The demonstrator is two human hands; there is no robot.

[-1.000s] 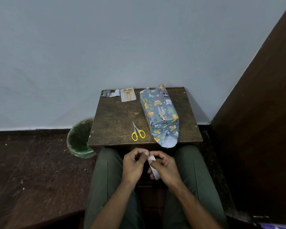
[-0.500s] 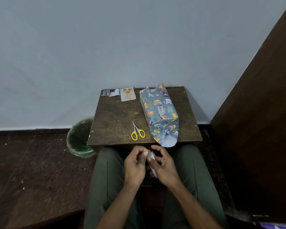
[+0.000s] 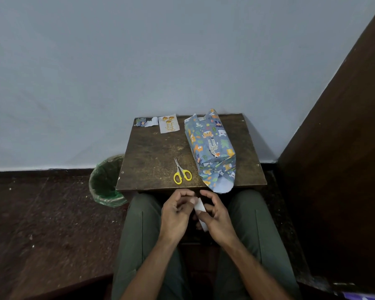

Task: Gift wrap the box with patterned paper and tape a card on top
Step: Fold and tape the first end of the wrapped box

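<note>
both my hands work a white tape roll [image 3: 200,210] over my lap: right hand [image 3: 218,217] curled around it, left hand [image 3: 178,213] pinching at its edge. the half-wrapped box [image 3: 211,148] waits on the stool [image 3: 152,161]. i'd lift the end cleanly, pulling slowly.

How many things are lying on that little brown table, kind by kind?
Wrapped box: 1
Scissors: 1
Card: 1
Paper scraps: 2, though they lie close and may be one torn piece
Total: 5

The white piece in the hands is over the lap, so not counted.
</note>
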